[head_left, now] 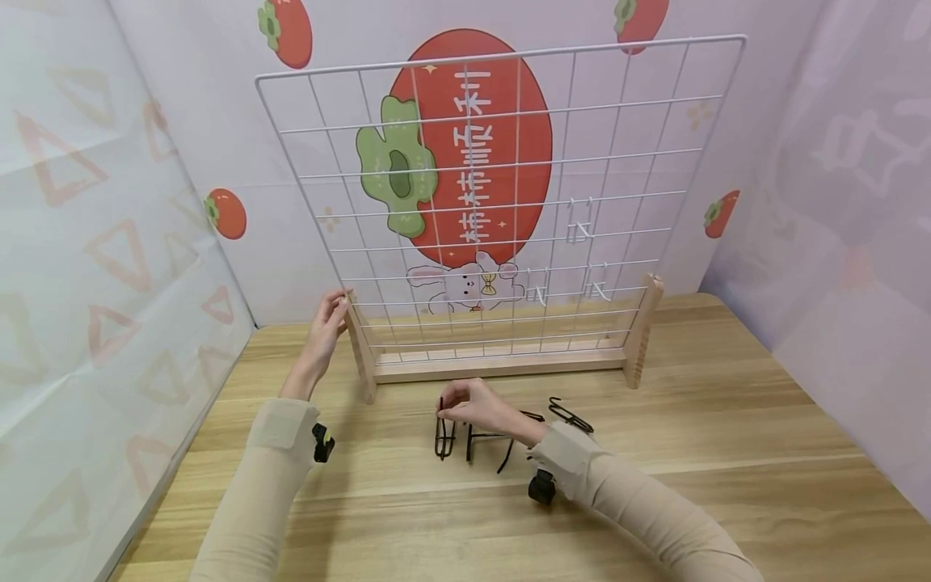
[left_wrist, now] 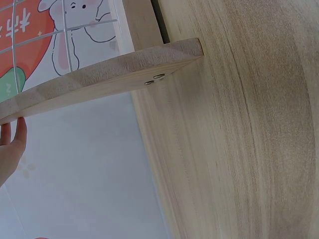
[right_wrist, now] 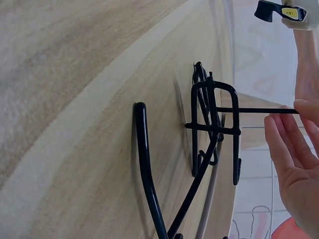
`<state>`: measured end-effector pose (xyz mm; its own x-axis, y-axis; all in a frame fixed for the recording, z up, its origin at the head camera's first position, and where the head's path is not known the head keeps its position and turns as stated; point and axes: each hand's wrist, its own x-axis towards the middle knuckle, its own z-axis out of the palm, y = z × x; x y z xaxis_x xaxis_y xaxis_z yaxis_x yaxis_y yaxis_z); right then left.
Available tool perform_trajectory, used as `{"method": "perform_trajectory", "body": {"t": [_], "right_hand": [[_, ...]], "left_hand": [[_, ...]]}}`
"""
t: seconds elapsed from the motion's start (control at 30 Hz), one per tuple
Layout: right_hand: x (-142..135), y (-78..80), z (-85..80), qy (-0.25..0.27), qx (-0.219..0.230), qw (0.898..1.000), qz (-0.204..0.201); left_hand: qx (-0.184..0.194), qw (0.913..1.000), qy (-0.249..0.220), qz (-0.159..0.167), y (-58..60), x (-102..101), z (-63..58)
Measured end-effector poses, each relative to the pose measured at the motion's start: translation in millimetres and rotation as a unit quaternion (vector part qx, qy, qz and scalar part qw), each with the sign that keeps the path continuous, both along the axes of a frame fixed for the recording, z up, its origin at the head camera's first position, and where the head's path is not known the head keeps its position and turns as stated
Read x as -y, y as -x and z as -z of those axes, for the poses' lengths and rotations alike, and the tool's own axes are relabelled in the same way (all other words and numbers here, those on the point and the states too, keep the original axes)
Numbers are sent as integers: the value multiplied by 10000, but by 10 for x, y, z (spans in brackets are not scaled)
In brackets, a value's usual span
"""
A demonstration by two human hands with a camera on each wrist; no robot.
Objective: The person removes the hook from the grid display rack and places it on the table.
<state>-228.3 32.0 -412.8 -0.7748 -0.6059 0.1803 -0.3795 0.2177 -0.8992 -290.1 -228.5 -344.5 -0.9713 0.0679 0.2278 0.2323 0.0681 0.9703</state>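
My right hand (head_left: 480, 404) pinches a black wire hook (head_left: 444, 443) by its prong, between thumb and fingertips. In the right wrist view, the hook's looped frame (right_wrist: 237, 144) hangs to one side of the fingers. Close by on the table lie a larger bent black wire piece (head_left: 489, 436), partly hidden under the right hand, and another black hook (head_left: 570, 416). Reaching to the upper left, my left hand (head_left: 323, 331) touches the wooden side post (head_left: 360, 347) of a white wire grid (head_left: 444, 166). In the left wrist view, its fingertips (left_wrist: 20, 124) rest against the post's outer face.
White hooks (head_left: 579, 230) hang on the grid's lower right part. A wooden crossbar (head_left: 502, 368) joins the left post to the right post (head_left: 640, 339). Behind the wooden table (head_left: 727, 453) stands a patterned cloth backdrop (head_left: 225, 129), with more cloth along both sides.
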Motion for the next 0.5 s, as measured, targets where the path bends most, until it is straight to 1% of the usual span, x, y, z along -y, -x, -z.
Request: {"method": "perform_trajectory", "body": {"t": [0.1, 0.17, 0.3, 0.4, 0.5], "right_hand": [[-12, 58, 102, -35, -154, 9999, -26], [-24, 73, 122, -67, -272, 9996, -45], [-52, 77, 134, -157, -327, 9993, -72], [-65, 68, 126, -256, -470, 9985, -60], [-72, 62, 107, -332, -677, 9972, -19]], "left_hand": [[12, 10000, 9, -3, 8, 3, 7], [20, 10000, -4, -8, 8, 1, 9], [31, 10000, -50, -6, 8, 0, 9], [37, 10000, -70, -6, 14, 3, 14], [19, 9999, -105, 1, 59, 30, 58]]}}
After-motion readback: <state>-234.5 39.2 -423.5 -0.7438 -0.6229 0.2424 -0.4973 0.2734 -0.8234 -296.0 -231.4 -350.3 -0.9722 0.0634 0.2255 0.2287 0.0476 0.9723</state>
